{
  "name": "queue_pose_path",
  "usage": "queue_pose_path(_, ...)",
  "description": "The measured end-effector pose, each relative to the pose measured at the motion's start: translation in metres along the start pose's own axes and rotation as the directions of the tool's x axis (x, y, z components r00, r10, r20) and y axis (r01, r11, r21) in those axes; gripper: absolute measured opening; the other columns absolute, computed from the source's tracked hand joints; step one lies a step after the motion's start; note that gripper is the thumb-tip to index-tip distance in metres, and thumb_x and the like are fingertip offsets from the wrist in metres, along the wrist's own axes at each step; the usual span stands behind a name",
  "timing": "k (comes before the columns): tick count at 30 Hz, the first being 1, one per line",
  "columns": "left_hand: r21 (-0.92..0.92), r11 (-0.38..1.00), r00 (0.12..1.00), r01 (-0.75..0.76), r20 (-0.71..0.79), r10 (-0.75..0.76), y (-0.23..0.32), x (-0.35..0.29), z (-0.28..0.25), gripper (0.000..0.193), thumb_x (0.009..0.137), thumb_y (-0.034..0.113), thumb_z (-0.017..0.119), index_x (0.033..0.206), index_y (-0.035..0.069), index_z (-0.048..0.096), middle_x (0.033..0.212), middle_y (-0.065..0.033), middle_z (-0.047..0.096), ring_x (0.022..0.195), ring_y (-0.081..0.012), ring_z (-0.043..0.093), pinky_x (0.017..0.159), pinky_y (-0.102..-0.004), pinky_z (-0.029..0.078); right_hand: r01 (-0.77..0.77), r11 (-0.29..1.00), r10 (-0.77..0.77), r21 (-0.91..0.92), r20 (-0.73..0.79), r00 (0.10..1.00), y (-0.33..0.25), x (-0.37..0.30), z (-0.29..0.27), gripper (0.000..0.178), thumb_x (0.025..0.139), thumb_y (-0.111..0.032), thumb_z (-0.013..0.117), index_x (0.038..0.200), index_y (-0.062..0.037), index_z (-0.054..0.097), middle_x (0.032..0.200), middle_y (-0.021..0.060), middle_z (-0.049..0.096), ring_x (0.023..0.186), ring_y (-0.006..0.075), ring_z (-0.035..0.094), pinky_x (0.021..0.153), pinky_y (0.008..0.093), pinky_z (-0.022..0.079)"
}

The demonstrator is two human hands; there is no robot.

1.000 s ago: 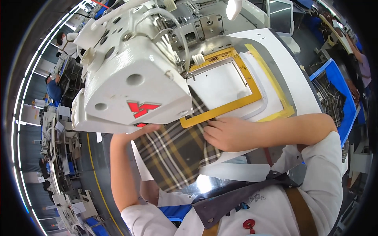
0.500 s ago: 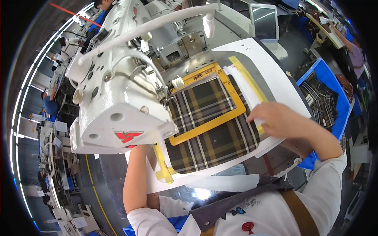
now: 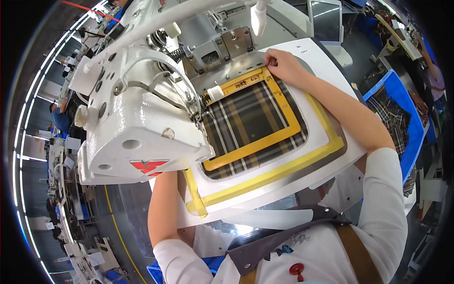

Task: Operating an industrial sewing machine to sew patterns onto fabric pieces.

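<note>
Under the white sewing machine head (image 3: 142, 113) lies a dark plaid fabric piece (image 3: 246, 116) with rounded corners. A flat yellow frame (image 3: 246, 147) rests on it, and plaid shows inside and beyond its near and right sides. At the frame's far right corner is my right hand (image 3: 286, 68), its fingers curled and pressed together; what they grip, if anything, is hidden. My left forearm (image 3: 164, 203) reaches up behind the machine head, which covers the left hand. Beneath the fabric is a white board (image 3: 265, 175) edged with yellow tape (image 3: 269, 176).
A white hose (image 3: 258, 19) hangs above the machine bed. To the right stands a blue bin (image 3: 410, 156) holding plaid pieces (image 3: 390, 116). A screen (image 3: 326, 21) is at the back. Other people and machines are farther off at left and upper right.
My right hand has moved from the fabric's right side to the frame's far right corner. The plaid fabric has shifted away from me under the frame, uncovering the near strip of tape.
</note>
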State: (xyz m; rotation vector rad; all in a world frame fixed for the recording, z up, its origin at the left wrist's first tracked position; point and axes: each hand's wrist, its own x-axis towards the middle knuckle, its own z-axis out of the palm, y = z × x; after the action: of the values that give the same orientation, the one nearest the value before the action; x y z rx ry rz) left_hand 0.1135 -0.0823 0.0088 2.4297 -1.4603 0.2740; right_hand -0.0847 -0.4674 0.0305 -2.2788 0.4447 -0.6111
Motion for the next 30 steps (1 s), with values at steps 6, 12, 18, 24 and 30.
queue_pose_path(6,0.155,0.988,1.000,0.012,0.021,-0.015,-0.011,-0.038,0.002,0.029,0.079,0.006,0.070,0.108,0.003,0.065,0.097,-0.0122,0.067,0.088,-0.0294,0.062,0.077,-0.0373,0.049,0.123,0.992,-0.109,0.027,-0.313,0.943,0.005,-0.033,-0.005,0.018,0.084,-0.014,0.067,0.097,-0.0025,0.062,0.086,0.0078,0.065,0.079,0.0203,0.062,0.074,0.0307,0.049)
queue_pose_path(12,-0.380,0.891,0.954,-0.248,0.066,0.294,0.086,-0.073,-0.054,0.034,0.078,0.017,0.071,0.110,0.005,0.064,0.117,-0.0121,0.064,0.103,-0.0297,0.062,0.084,-0.0410,0.049,0.543,0.836,-0.504,-0.079,0.284,0.816,-0.072,-0.154,-0.050,0.015,0.083,-0.014,0.070,0.095,-0.0062,0.065,0.095,0.0079,0.066,0.084,0.0243,0.064,0.076,0.0342,0.051)
queue_pose_path(18,-0.214,0.933,0.935,-0.290,0.147,0.324,0.139,-0.061,-0.057,0.046,0.076,0.022,0.075,0.117,0.007,0.062,0.130,-0.0105,0.059,0.116,-0.0306,0.058,0.095,-0.0397,0.046,0.613,0.781,-0.552,-0.119,0.326,0.767,-0.086,-0.168,-0.013,0.018,0.080,-0.020,0.074,0.089,-0.0064,0.066,0.097,0.0079,0.068,0.089,0.0243,0.066,0.080,0.0336,0.053)
queue_pose_path(24,-0.245,0.932,0.942,-0.269,0.134,0.307,0.138,-0.067,-0.055,0.043,0.077,0.021,0.074,0.115,0.007,0.062,0.127,-0.0102,0.060,0.115,-0.0297,0.058,0.096,-0.0397,0.045,0.600,0.758,-0.552,-0.255,0.239,0.799,-0.084,-0.178,-0.013,0.018,0.080,-0.021,0.075,0.087,-0.0058,0.067,0.098,0.0084,0.070,0.092,0.0233,0.067,0.079,0.0332,0.054)
queue_pose_path(30,-0.226,0.935,0.943,-0.273,0.131,0.307,0.136,-0.069,-0.056,0.039,0.077,0.020,0.074,0.112,0.008,0.064,0.125,-0.0089,0.062,0.114,-0.0278,0.059,0.093,-0.0385,0.046,0.611,0.748,-0.555,-0.258,0.262,0.790,-0.091,-0.178,-0.013,0.019,0.080,-0.020,0.075,0.086,-0.0047,0.066,0.095,0.0099,0.070,0.086,0.0237,0.068,0.077,0.0330,0.055)
